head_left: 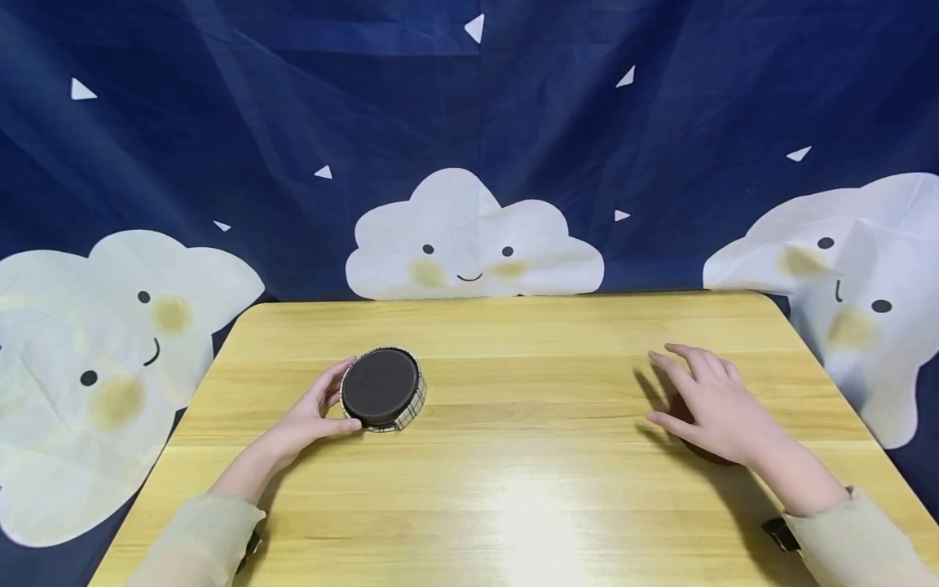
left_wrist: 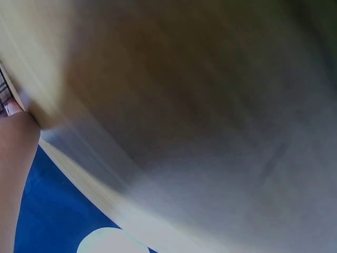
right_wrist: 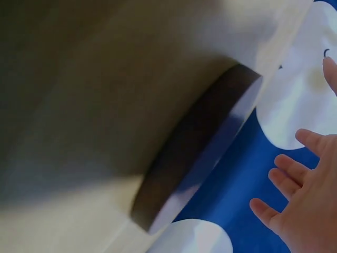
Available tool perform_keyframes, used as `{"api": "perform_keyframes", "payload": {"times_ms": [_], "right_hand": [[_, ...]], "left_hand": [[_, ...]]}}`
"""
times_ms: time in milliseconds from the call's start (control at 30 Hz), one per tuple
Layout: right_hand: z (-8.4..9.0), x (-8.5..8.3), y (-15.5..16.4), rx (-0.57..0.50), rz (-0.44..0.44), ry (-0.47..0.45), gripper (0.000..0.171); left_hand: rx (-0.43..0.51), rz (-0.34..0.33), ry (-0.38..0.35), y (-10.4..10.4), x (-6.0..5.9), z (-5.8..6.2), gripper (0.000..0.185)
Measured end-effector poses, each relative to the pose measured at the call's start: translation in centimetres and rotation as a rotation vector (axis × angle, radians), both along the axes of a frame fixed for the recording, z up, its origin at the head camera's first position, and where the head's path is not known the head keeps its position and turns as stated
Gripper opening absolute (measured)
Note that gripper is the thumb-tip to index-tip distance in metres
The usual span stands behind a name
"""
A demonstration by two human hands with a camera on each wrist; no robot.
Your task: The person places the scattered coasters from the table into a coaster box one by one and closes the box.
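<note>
Dark blue backdrop point(head_left: 220, 122) with smiling white clouds hangs behind a light wooden table point(head_left: 513, 489). Left of centre on the table sits a round box point(head_left: 383, 388), dark brown top, plaid side. The left hand point(head_left: 311, 416) grasps the box from its left side, fingers curled round the rim and thumb at the near edge; the left wrist view is mostly blur, only a sliver of plaid beside a finger. On the right side of the table lies a flat dark brown disc point(right_wrist: 200, 153), well apart from the box. The right hand point(head_left: 707, 399) is over the disc with fingers spread and straight, released, gripping nothing; the disc is mostly hidden under it in the head view.
</note>
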State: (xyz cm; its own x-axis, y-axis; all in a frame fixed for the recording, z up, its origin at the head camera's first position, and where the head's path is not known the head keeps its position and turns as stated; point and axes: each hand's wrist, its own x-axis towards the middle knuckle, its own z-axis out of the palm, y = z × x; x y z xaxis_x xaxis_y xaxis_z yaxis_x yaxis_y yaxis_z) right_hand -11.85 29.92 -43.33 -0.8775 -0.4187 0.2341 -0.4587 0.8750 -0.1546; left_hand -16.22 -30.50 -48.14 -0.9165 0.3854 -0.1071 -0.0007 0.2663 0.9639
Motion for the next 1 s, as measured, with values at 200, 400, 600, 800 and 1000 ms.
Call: {"api": "perform_keyframes", "payload": {"times_ms": [200, 400, 600, 800, 1000], "right_hand": [[-0.8, 0.5, 1.1, -0.004, -0.039, -0.019, 0.088], [-1.6, 1.0, 2.2, -0.018, -0.076, -0.038, 0.087], [-2.0, 1.4, 3.2, -0.025, -0.108, -0.073, 0.087], [-2.1, 1.7, 3.9, 0.005, -0.125, -0.112, 0.084], [-2.3, 2.0, 4.2, 0.034, -0.144, -0.156, 0.084]], "left_hand": [[0.001, 0.001, 0.001, 0.0, 0.0, 0.0, 0.104], [0.002, -0.003, -0.004, 0.0, 0.0, 0.0, 0.105], [0.003, -0.003, -0.008, 0.0, 0.0, 0.1, 0.105], [0.008, -0.002, -0.003, 0.0, 0.0, 0.1, 0.105], [0.016, -0.006, 0.004, 0.1, -0.1, 0.0, 0.105]]}}
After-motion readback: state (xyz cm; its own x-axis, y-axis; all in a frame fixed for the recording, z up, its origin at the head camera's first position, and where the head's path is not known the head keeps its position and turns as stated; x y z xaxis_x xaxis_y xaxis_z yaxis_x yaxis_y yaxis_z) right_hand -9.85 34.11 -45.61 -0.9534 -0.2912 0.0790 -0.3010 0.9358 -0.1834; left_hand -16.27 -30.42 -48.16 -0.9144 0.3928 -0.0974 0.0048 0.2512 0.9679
